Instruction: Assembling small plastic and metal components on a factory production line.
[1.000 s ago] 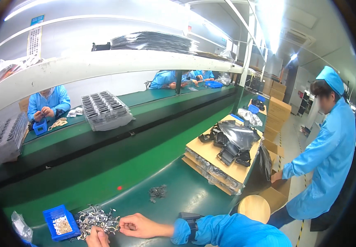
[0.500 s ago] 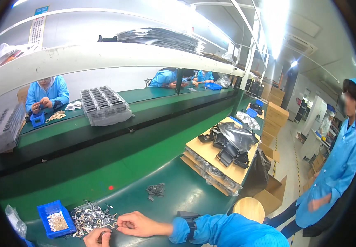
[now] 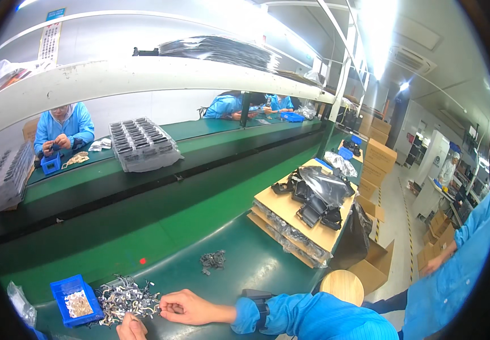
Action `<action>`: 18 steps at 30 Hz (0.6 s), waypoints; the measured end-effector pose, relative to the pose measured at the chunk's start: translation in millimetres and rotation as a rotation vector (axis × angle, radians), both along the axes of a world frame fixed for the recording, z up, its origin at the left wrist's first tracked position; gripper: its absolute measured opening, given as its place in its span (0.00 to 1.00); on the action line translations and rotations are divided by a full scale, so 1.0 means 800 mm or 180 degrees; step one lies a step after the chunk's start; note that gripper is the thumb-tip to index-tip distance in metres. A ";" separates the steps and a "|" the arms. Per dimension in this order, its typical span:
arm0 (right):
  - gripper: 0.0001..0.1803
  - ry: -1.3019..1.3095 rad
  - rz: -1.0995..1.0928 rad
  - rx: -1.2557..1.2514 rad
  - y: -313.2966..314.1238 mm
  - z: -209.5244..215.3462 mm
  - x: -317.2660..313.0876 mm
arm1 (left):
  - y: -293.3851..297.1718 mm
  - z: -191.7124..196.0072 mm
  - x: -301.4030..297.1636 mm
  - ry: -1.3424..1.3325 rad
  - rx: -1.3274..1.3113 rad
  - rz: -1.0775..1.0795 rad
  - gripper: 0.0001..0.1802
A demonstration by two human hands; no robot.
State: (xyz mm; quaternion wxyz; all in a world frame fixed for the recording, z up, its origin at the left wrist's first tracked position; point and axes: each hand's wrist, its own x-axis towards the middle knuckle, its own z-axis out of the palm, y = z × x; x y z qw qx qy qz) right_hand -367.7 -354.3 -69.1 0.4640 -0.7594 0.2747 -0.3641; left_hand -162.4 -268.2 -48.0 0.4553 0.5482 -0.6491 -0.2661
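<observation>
Hands: right hand (image 3: pixel 187 309) pinching at metal-clip pile (image 3: pixel 125 298); left hand (image 3: pixel 131 328) at frame edge, grip unclear.

Heap of small silvery-dark metal clips (image 3: pixel 125 298), tangled, loose on green bench; beside blue bin, touching both hands' fingers

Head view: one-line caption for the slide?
Both hands, right hand and left hand, pick at a pile of small metal parts beside a blue bin on the green bench.
</observation>
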 end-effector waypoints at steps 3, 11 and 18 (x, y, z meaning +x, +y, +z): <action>0.08 0.0009 0.0012 0.0014 0.000 0.001 -0.001 | 0.002 0.000 -0.001 -0.0028 -0.0305 0.0082 0.21; 0.07 -0.0018 -0.0003 -0.0061 0.001 -0.001 -0.004 | 0.002 0.012 -0.003 -0.0329 0.0005 -0.0069 0.18; 0.07 -0.0026 -0.0215 0.0080 -0.004 -0.011 0.000 | 0.001 0.007 0.007 -0.0365 0.0019 -0.0139 0.12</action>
